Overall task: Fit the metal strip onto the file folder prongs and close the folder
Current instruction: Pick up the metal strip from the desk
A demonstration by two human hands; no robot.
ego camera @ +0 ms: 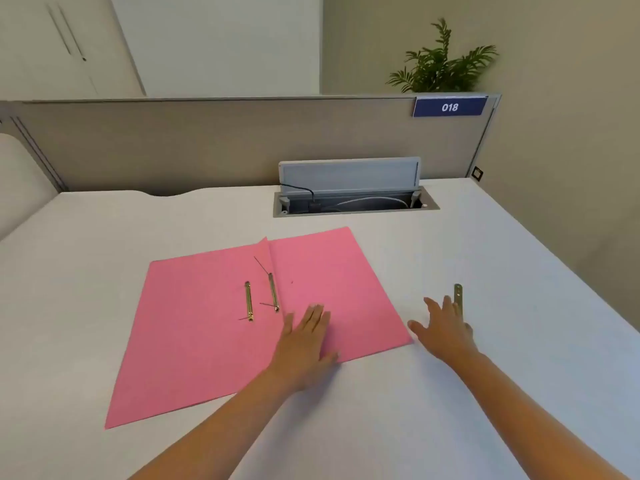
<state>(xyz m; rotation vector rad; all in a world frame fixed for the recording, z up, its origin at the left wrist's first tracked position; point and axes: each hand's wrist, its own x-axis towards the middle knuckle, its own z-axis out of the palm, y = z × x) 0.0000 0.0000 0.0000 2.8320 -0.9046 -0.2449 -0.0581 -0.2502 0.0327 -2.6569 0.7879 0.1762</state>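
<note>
White table (485, 393) fills my view, with the pink folder (207, 341) lying open at centre. My left hand (304, 344) rests flat on its right leaf, grip open and empty. My right hand (445, 332) is spread, holding nothing, fingertips at the metal strip (458, 296) right of the folder.

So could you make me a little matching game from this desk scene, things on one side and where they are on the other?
Things:
1. pink folder
2. loose metal strip
3. left hand
4. potted plant

Places:
A. behind the desk partition
B. flat on the folder's right half
C. lying open on the white desk
D. on the bare desk, just beyond the right hand

Pairs: 1-C, 2-D, 3-B, 4-A
</note>
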